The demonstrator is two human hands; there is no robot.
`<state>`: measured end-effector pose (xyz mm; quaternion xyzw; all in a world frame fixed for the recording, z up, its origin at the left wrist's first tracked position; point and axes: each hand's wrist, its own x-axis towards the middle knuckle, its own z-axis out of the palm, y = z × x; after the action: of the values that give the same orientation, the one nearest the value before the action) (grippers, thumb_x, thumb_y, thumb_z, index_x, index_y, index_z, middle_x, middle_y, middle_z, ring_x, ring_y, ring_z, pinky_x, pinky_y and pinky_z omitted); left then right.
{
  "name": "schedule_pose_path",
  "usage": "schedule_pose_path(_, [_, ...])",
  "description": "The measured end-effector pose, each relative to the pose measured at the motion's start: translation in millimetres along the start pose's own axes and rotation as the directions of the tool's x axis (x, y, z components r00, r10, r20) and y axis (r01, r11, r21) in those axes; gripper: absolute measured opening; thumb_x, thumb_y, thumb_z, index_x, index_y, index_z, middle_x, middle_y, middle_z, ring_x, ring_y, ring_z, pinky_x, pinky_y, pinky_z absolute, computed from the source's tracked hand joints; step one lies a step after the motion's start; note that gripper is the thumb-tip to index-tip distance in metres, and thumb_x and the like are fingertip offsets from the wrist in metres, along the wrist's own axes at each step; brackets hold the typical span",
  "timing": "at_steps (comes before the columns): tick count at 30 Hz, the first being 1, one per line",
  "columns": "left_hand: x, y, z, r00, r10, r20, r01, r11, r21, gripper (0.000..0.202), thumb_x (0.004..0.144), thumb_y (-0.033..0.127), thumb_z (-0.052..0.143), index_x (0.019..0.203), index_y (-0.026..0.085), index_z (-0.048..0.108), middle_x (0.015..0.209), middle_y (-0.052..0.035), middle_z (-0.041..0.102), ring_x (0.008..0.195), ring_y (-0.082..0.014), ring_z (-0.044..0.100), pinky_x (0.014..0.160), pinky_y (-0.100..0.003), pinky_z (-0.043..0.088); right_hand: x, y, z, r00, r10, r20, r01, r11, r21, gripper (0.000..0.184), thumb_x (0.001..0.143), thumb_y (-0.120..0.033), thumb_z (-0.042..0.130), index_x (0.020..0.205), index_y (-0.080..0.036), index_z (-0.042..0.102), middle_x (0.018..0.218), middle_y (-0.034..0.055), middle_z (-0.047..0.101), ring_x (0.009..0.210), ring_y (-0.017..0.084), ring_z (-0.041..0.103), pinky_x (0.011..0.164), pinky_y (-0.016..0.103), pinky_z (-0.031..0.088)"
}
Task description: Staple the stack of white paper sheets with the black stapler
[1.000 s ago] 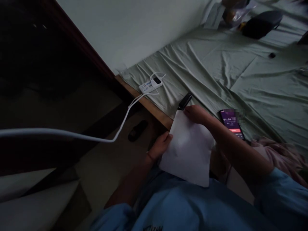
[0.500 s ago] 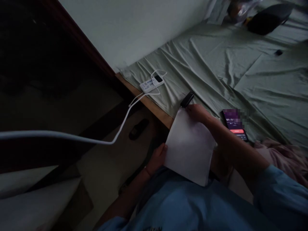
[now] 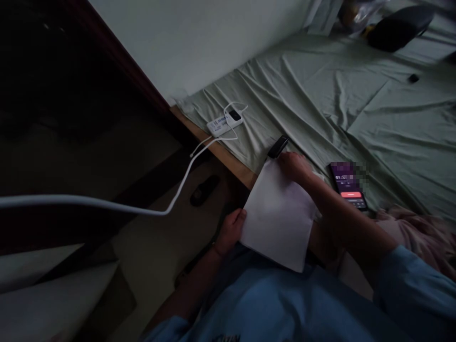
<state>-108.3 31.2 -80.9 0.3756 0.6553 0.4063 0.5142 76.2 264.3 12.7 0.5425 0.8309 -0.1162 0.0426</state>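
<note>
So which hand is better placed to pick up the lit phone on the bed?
Probably the right hand: it holds the white paper's far corner beside the phone, while the left hand grips the near edge, off the bed.

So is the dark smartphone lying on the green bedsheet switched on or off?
On. The dark smartphone shows a lit purple screen with a red button, face up on the green bedsheet.

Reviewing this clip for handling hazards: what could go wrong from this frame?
1. The white sheet is held only at its edges by the left hand and right hand, over the bed edge; it could crease or slip.
2. The small black device lies right by the right hand; a nudge might knock it off.
3. The white cable hangs across the gap; it could snag.
</note>
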Motion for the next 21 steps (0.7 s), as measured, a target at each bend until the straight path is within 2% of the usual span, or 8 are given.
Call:
schedule_pose_path(3, [0.4, 1.6, -0.7, 0.999, 0.028, -0.02, -0.028, 1.0, 0.008, 0.053, 0.091, 0.065, 0.051, 0.073, 0.014, 0.051, 0.068, 0.0011, 0.044, 0.064, -0.0102, 0.036, 0.056, -0.022, 0.03, -3.5, 3.5, 2.3, 0.997, -0.004, -0.079, 0.006, 1.0, 0.027, 0.037, 0.101, -0.03, 0.037, 0.108, -0.017, 0.07, 0.113, 0.0154, 0.07, 0.111, 0.031, 0.059, 0.089, 0.04, 0.042])
schedule_pose_path(7, [-1.2, 2.1, -3.3, 0.998, 0.037, -0.053, -0.035, 0.999, 0.041, 0.054, 0.091, 0.065, 0.049, 0.073, 0.014, 0.051, 0.068, 0.0013, 0.044, 0.065, -0.0103, 0.036, 0.056, -0.022, 0.029, -22.6, 19.6, 6.6, 0.956, -0.024, -0.293, 0.072, 0.986, 0.154, 0.033, 0.098, -0.03, 0.044, 0.113, -0.016, 0.069, 0.116, 0.0157, 0.067, 0.11, 0.03, 0.057, 0.095, 0.041, 0.042])
schedule_pose_path(9, [-2.9, 3.2, -4.4, 0.997, 0.029, -0.067, -0.027, 0.999, 0.042, 0.054, 0.09, 0.066, 0.05, 0.073, 0.014, 0.051, 0.069, 0.0012, 0.044, 0.065, -0.0104, 0.037, 0.056, -0.022, 0.03, -44.0, 33.5, 8.1, 0.924, 0.038, -0.382, 0.07, 0.962, 0.264, 0.033, 0.095, -0.029, 0.047, 0.117, -0.015, 0.067, 0.122, 0.0163, 0.064, 0.1, 0.026, 0.061, 0.088, 0.037, 0.045])
schedule_pose_path(10, [-4.0, 4.4, -4.8, 0.997, 0.022, -0.068, -0.02, 0.999, 0.034, 0.054, 0.09, 0.066, 0.05, 0.073, 0.014, 0.052, 0.069, 0.0011, 0.044, 0.065, -0.0104, 0.037, 0.056, -0.022, 0.03, -57.8, 41.4, 8.7, 0.918, 0.098, -0.384, 0.036, 0.945, 0.325, 0.033, 0.095, -0.03, 0.047, 0.117, -0.015, 0.067, 0.121, 0.0157, 0.064, 0.089, 0.022, 0.063, 0.081, 0.034, 0.047])
schedule_pose_path(12, [-6.3, 8.7, -5.1, 0.998, -0.001, -0.063, 0.001, 1.0, -0.003, 0.055, 0.088, 0.067, 0.052, 0.074, 0.014, 0.052, 0.07, 0.0007, 0.046, 0.066, -0.0105, 0.038, 0.056, -0.022, 0.031, -89.3, 57.3, 10.1, 0.923, 0.223, -0.314, -0.101, 0.927, 0.361, 0.03, 0.095, -0.032, 0.046, 0.106, -0.016, 0.069, 0.106, 0.0129, 0.069, 0.074, 0.019, 0.063, 0.069, 0.03, 0.043])
schedule_pose_path(15, [-8.6, 18.0, -6.1, 0.996, -0.077, -0.034, 0.073, 0.992, -0.105, 0.057, 0.081, 0.071, 0.059, 0.077, 0.014, 0.056, 0.07, 0.0004, 0.05, 0.064, -0.0104, 0.039, 0.054, -0.021, 0.031, -134.0, 74.1, 14.0, 0.954, 0.295, -0.049, -0.277, 0.935, 0.222, 0.035, 0.097, -0.039, 0.044, 0.08, -0.018, 0.068, 0.076, 0.009, 0.07, 0.068, 0.02, 0.062, 0.06, 0.029, 0.034])
schedule_pose_path(18, [-5.9, 26.7, -9.1, 0.986, -0.163, 0.028, 0.166, 0.972, -0.166, 0.061, 0.072, 0.074, 0.067, 0.081, 0.014, 0.06, 0.072, -0.0011, 0.057, 0.065, -0.0121, 0.045, 0.056, -0.022, 0.034, -158.3, 75.7, 19.2, 0.944, 0.304, 0.126, -0.316, 0.944, 0.097, 0.043, 0.099, -0.043, 0.042, 0.071, -0.019, 0.066, 0.072, 0.0104, 0.071, 0.069, 0.021, 0.064, 0.059, 0.029, 0.03])
schedule_pose_path(21, [4.2, 31.6, -13.5, 0.983, -0.174, 0.064, 0.184, 0.962, -0.203, 0.065, 0.067, 0.074, 0.071, 0.087, 0.013, 0.064, 0.081, -0.0039, 0.064, 0.076, -0.0158, 0.054, 0.067, -0.024, 0.043, -159.9, 65.9, 22.2, 0.933, 0.326, 0.15, -0.343, 0.933, 0.106, 0.046, 0.1, -0.045, 0.04, 0.075, -0.019, 0.069, 0.08, 0.0117, 0.074, 0.075, 0.021, 0.066, 0.06, 0.029, 0.031])
